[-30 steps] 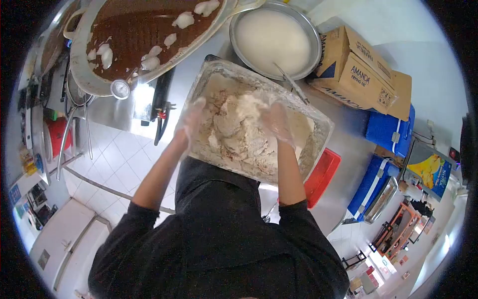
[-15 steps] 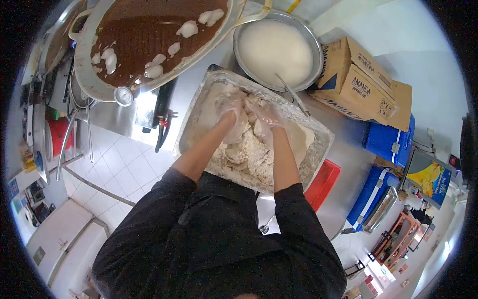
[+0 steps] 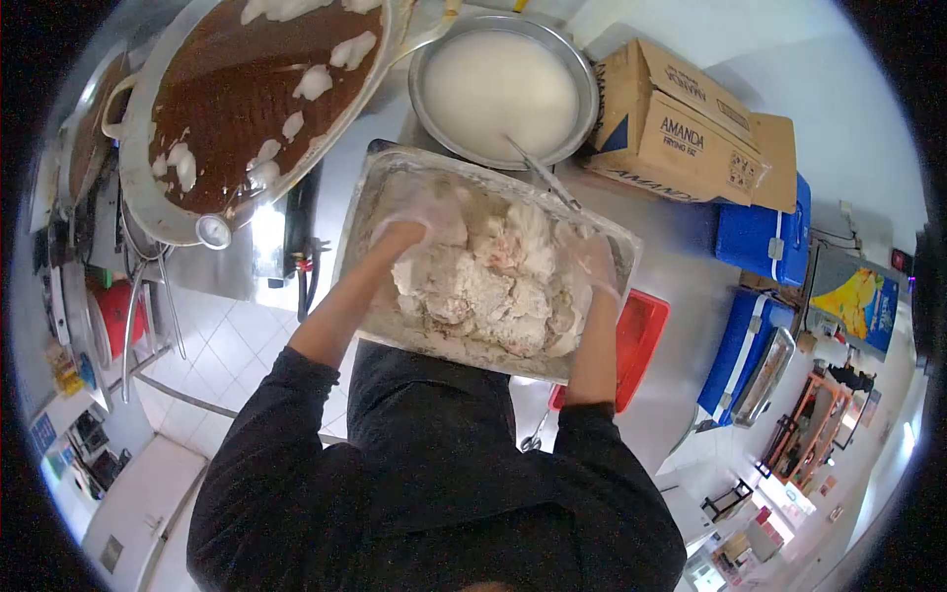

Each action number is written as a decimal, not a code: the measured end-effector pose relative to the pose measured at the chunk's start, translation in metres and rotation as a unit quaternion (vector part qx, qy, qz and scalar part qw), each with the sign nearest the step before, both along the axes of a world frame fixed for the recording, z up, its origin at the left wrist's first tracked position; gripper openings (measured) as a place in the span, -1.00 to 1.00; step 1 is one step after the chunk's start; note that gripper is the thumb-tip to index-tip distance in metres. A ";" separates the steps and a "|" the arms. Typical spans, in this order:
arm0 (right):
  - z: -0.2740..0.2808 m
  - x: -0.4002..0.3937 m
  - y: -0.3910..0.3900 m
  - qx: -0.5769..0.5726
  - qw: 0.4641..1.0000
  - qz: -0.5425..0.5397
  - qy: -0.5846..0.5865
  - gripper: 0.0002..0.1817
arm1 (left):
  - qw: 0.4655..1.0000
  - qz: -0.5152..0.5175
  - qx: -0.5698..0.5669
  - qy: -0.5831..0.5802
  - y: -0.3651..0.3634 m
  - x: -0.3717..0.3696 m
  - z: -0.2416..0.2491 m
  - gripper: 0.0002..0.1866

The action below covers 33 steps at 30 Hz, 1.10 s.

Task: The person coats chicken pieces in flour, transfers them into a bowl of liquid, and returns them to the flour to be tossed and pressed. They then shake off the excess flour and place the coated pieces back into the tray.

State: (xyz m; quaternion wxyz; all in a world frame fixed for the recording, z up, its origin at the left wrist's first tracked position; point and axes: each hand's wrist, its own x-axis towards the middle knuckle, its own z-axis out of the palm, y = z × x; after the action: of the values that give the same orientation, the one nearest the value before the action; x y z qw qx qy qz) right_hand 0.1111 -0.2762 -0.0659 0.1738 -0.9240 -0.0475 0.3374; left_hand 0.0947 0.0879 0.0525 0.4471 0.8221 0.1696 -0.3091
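A shallow rectangular tub [image 3: 395,163] with flour-caked walls is in front of me. Inside it, flour-coated pieces of meat [image 3: 493,286] lie heaped, with pink showing in places. Both my hands wear clear, floury plastic gloves. My left hand [image 3: 424,215] is over the loose flour at the tub's far left; its fingers look spread, though motion blurs them. Along the right inner wall, my right hand [image 3: 592,259] is open beside the heap, fingers loosely extended. Neither hand visibly holds a piece.
Beyond the tub stands a metal bowl [image 3: 419,99] of whitish liquid with a utensil handle [image 3: 543,176] leaning out. A big pan [image 3: 138,187] of brown oil with pale pieces is at upper left. Cardboard boxes [image 3: 681,133], blue cases [image 3: 760,242] and a red tray [image 3: 646,340] lie rightward.
My hands have moved apart from the middle of the tub, the left toward the left side, the right toward the right wall. More of the heap shows. The view has shifted slightly.
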 end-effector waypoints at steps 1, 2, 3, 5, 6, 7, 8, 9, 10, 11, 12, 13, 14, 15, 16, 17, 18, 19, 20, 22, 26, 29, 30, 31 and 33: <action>-0.005 0.000 0.001 -0.028 0.998 -0.012 -0.060 -0.41 | 0.992 0.120 -0.027 0.041 0.005 0.002 -0.019 -0.22; -0.010 0.000 0.003 -0.056 0.991 -0.027 -0.119 -0.42 | 0.988 0.147 -0.001 0.043 0.007 0.008 -0.045 -0.28; 0.002 -0.005 0.022 -0.072 0.985 0.000 -0.159 -0.41 | 0.994 0.102 0.043 0.023 0.002 0.011 -0.074 -0.33; -0.028 -0.009 0.042 -0.047 0.977 0.046 -0.201 -0.39 | 0.986 -0.059 0.142 -0.065 -0.016 0.024 -0.122 -0.44; -0.030 -0.012 0.058 -0.026 0.977 0.058 -0.204 -0.39 | 0.967 -0.136 0.185 -0.111 -0.031 0.027 -0.129 -0.49; -0.031 -0.009 0.070 0.009 0.980 0.059 -0.190 -0.39 | 0.951 -0.189 0.193 -0.153 -0.045 0.027 -0.135 -0.54; -0.026 -0.007 0.083 0.047 0.984 0.044 -0.164 -0.39 | 0.934 -0.240 0.183 -0.192 -0.061 0.028 -0.122 -0.59; -0.018 -0.004 0.094 0.092 0.988 0.007 -0.128 -0.39 | 0.913 -0.290 0.170 -0.231 -0.072 0.023 -0.117 -0.64; -0.007 -0.001 0.102 0.135 0.986 -0.032 -0.094 -0.39 | 0.935 -0.276 0.108 -0.196 -0.076 0.026 -0.121 -0.64; 0.003 0.000 0.108 0.177 0.980 -0.068 -0.064 -0.39 | 0.952 -0.257 0.046 -0.160 -0.078 0.033 -0.128 -0.64; 0.021 -0.001 0.110 0.182 0.980 -0.070 -0.047 -0.39 | 0.964 -0.235 -0.015 -0.123 -0.078 0.038 -0.132 -0.65; 0.047 -0.007 0.113 0.184 0.980 -0.070 -0.035 -0.39 | 0.950 -0.281 0.034 -0.132 -0.072 0.036 -0.122 -0.65; 0.078 -0.015 0.115 0.170 0.983 -0.055 -0.035 -0.38 | 0.932 -0.326 0.082 -0.137 -0.060 0.035 -0.096 -0.65; 0.109 -0.022 0.112 0.133 0.990 -0.018 -0.053 -0.38 | 0.907 -0.373 0.131 -0.144 -0.046 0.035 -0.070 -0.66; 0.130 -0.030 0.103 0.085 0.993 0.025 -0.083 -0.38 | 0.908 -0.333 0.133 -0.218 -0.028 0.025 -0.046 -0.64; 0.122 -0.033 0.077 0.010 0.989 0.099 -0.113 -0.42 | 0.902 -0.291 0.133 -0.289 -0.007 0.004 -0.031 -0.63; 0.114 -0.036 0.052 -0.063 0.972 0.170 -0.146 -0.46 | 0.884 -0.310 0.188 -0.295 0.017 -0.021 -0.034 -0.62; 0.102 -0.041 0.030 -0.086 0.972 0.162 -0.144 -0.48 | 0.862 -0.329 0.242 -0.299 0.038 -0.045 -0.037 -0.60; 0.089 -0.046 0.007 -0.108 0.972 0.155 -0.142 -0.50 | 0.963 -0.164 0.117 -0.177 0.051 -0.069 -0.036 -0.58; 0.066 -0.056 -0.013 -0.081 0.992 0.062 -0.069 -0.49 | 0.987 0.116 -0.101 0.056 0.046 -0.116 -0.020 -0.53; 0.007 -0.082 -0.018 -0.095 0.985 0.140 -0.040 -0.42 | 0.919 0.257 -0.235 0.185 0.019 -0.150 -0.024 -0.35; -0.050 -0.117 -0.016 0.096 0.982 -0.054 -0.154 -0.39 | 0.896 0.311 -0.216 0.233 -0.007 -0.123 -0.023 -0.15; -0.003 -0.118 0.005 0.214 0.967 -0.092 -0.104 -0.39 | 0.872 0.346 -0.212 0.272 -0.018 -0.116 -0.016 -0.08; 0.008 -0.113 0.012 0.234 0.964 -0.100 -0.074 -0.40 | 0.884 0.310 -0.226 0.266 -0.023 -0.112 -0.018 -0.04; 0.010 -0.110 0.016 0.170 0.981 -0.091 -0.026 -0.45 | 0.895 0.238 -0.272 0.262 -0.032 -0.111 -0.030 0.02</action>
State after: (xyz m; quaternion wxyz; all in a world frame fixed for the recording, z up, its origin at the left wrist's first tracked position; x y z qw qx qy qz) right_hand 0.0011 -0.2597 -0.0562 0.3574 -0.8897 -0.0243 0.2831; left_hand -0.0160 0.0559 0.0225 0.6527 0.4928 0.3806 -0.4316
